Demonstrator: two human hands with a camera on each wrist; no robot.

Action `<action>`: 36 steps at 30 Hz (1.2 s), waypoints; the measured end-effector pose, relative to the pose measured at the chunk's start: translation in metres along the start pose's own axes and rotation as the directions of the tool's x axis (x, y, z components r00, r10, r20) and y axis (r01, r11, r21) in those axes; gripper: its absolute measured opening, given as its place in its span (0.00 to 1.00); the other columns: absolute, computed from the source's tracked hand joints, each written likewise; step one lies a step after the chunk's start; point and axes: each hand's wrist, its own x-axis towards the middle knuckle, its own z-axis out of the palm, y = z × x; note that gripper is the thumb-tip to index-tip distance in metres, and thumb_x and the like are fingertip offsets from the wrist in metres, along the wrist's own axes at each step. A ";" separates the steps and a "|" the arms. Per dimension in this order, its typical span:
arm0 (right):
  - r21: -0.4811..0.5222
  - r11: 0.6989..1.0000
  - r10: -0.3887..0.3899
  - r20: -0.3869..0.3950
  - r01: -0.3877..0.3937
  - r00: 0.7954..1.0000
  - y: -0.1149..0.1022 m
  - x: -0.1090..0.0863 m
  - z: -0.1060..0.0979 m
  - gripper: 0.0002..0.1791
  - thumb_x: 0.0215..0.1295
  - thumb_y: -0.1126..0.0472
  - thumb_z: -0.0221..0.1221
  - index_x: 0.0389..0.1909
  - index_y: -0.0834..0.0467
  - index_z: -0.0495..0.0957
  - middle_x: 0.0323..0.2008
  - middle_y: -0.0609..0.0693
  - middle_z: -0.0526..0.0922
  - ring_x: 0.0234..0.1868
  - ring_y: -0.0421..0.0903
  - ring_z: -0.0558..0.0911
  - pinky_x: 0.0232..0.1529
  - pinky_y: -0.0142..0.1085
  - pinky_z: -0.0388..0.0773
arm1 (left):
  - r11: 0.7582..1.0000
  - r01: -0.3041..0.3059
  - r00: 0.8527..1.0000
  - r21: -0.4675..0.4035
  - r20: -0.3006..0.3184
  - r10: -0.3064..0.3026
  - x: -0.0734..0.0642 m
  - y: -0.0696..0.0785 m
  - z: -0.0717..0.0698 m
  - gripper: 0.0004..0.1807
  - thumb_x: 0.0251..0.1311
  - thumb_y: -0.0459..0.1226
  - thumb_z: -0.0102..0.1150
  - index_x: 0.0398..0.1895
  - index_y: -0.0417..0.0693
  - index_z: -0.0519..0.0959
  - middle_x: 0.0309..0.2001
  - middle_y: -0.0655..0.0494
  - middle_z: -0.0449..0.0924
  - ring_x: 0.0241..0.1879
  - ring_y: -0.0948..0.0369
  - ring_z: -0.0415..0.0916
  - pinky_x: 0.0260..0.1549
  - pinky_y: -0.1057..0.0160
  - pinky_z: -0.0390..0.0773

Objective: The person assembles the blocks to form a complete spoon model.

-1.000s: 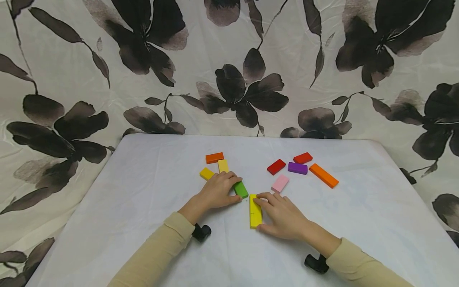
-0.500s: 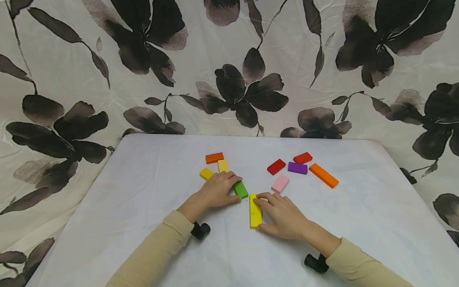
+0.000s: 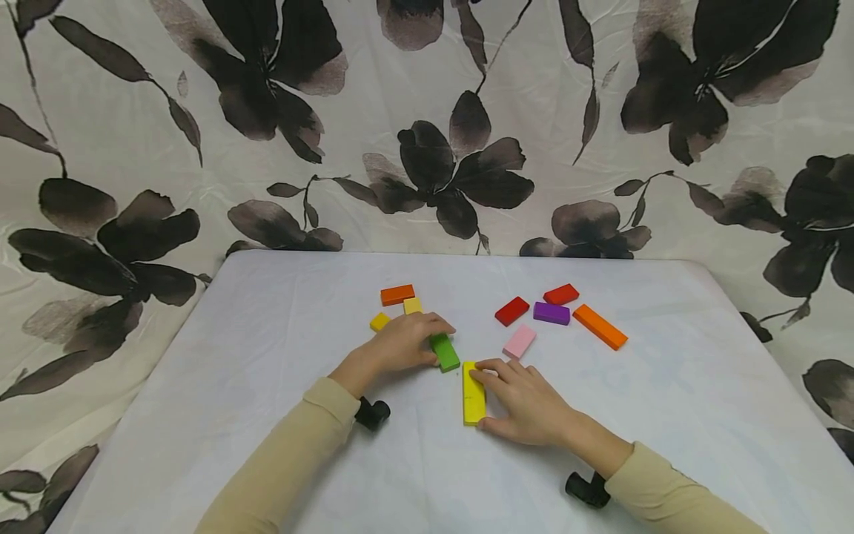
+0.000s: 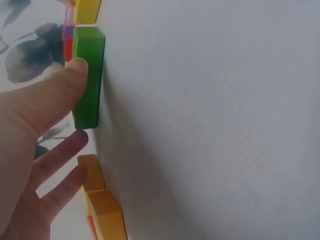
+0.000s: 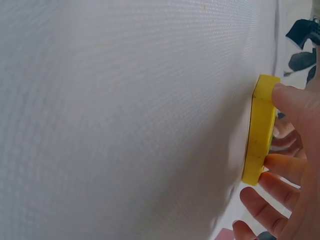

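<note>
On the white table, my right hand (image 3: 530, 404) pinches a long yellow block (image 3: 474, 393) between thumb and fingers. The right wrist view shows the thumb at one end of that yellow block (image 5: 261, 127) and a fingertip near the other. My left hand (image 3: 403, 343) is beside a green block (image 3: 445, 353), its fingers extended past the block's far end. In the left wrist view the thumb lies against the green block (image 4: 90, 85), while two other fingers are spread apart below it. Part of the index finger is hidden there.
Beyond the left hand lie an orange block (image 3: 397, 295) and two smaller yellow blocks (image 3: 413, 305), partly covered. At the right are a pink block (image 3: 519, 341), two red blocks (image 3: 511, 311), a purple block (image 3: 551, 313) and a long orange block (image 3: 600, 327).
My left hand has shifted slightly away from me, and its thumb has drawn back from the green block's near end, uncovering more of it. The right hand and yellow block stay still.
</note>
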 end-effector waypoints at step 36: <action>0.036 0.999 0.028 0.015 -0.029 0.999 -0.001 -0.001 0.003 0.38 0.53 0.41 0.62 0.63 0.52 0.66 0.62 0.47 0.65 0.57 0.47 0.70 0.50 0.45 0.69 | 0.997 0.079 0.997 -0.016 -0.026 -0.079 -0.005 -0.002 0.004 0.19 0.51 0.36 0.66 0.49 0.53 0.80 0.45 0.60 0.77 0.44 0.64 0.74 0.47 0.64 0.74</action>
